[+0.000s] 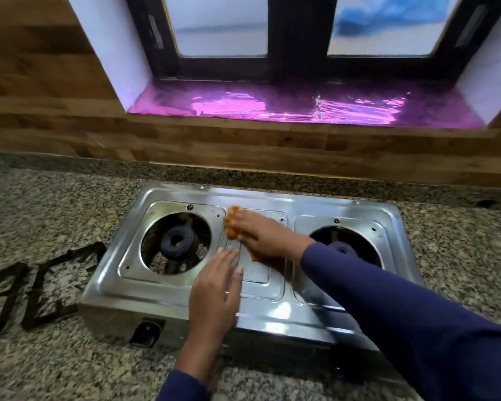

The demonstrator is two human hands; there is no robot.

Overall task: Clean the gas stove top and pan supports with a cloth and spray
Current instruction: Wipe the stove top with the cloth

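Note:
A steel two-burner gas stove (261,316) sits on the granite counter with its pan supports off. My right hand (263,235) presses an orange cloth (232,224) flat on the stove's middle panel, near the back. My left hand (216,290) lies flat, fingers spread, on the stove top just right of the left burner (178,241). My right sleeve partly covers the right burner (342,250). Two black pan supports (26,287) lie on the counter to the left of the stove. No spray bottle is in view.
The speckled granite counter (49,215) runs along a wood-panelled wall. Above it is a window sill lined with shiny pink foil (272,107). A black control knob (146,332) sits on the stove's front face.

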